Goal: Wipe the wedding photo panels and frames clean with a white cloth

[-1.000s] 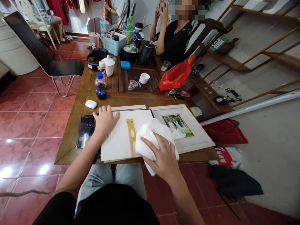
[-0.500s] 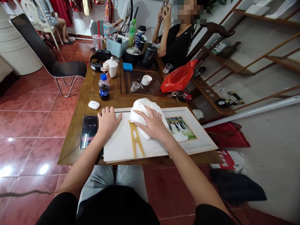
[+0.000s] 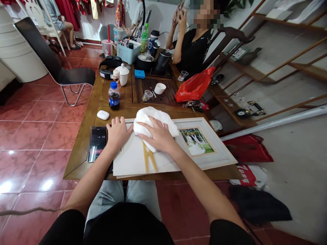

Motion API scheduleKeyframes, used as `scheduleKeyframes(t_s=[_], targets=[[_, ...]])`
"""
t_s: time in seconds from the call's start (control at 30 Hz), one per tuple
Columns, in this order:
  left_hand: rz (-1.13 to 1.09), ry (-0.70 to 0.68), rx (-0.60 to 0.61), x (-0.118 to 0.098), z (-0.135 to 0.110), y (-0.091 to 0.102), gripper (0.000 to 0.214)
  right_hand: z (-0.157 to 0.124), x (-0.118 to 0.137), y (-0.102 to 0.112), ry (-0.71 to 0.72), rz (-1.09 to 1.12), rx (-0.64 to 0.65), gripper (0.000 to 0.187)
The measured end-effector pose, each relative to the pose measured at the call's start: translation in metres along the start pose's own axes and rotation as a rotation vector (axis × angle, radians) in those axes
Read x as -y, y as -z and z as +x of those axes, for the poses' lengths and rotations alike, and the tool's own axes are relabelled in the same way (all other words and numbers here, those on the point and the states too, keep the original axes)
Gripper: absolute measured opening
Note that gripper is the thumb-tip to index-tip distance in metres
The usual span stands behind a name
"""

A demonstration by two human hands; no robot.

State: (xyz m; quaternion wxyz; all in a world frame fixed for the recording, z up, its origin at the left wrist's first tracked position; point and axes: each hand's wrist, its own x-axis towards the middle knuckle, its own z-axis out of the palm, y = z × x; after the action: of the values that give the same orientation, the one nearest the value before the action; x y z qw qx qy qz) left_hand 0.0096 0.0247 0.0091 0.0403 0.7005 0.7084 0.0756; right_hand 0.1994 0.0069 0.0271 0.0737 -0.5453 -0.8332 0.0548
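Along the near edge of the counter [image 3: 85, 146], one white backing board [image 3: 130, 160] overlaps the left part of one framed wedding photo [image 3: 219, 149]; both stop just short of that edge. Left hand [image 3: 117, 134] lies open and flat on the board. Right hand [image 3: 159, 134] grips one bunched white cloth [image 3: 155, 119] against the board, above one yellow plastic piece [image 3: 149, 161]. One phone [image 3: 97, 143] sits just beside the left hand, leaving narrow room.

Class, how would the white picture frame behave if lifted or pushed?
The frame looks stiff, so it should lift as one piece. Lying flat, it would probably slide, not roll. It may be glazed, so treat it as fragile.
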Motion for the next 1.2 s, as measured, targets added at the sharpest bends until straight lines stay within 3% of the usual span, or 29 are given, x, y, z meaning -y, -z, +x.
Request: scheduleKeyframes(t_s=[0.23, 0.43, 0.57, 0.8, 1.07, 1.2], targets=[[-0.005, -0.005, -0.026, 0.000, -0.002, -0.001, 0.047, -0.045, 0.011, -0.005, 0.037, -0.059, 0.007, 0.057], [-0.008, -0.005, -0.027, -0.001, -0.003, 0.002, 0.047, -0.103, 0.025, -0.016, 0.080, -0.075, -0.079, 0.059], [-0.011, -0.005, -0.027, -0.001, -0.003, 0.002, 0.047, -0.126, 0.032, -0.021, 0.078, -0.083, -0.129, 0.060], [-0.013, -0.010, -0.042, -0.001, -0.003, 0.000, 0.047, -0.119, 0.050, -0.028, 0.099, -0.065, -0.165, 0.060], [0.026, -0.003, -0.029, 0.000, 0.000, -0.001, 0.046, -0.100, 0.092, -0.031, 0.230, -0.002, -0.122, 0.064], [0.034, -0.004, -0.016, 0.001, 0.001, 0.000, 0.047, -0.099, 0.095, -0.032, 0.235, 0.024, -0.131, 0.064]])
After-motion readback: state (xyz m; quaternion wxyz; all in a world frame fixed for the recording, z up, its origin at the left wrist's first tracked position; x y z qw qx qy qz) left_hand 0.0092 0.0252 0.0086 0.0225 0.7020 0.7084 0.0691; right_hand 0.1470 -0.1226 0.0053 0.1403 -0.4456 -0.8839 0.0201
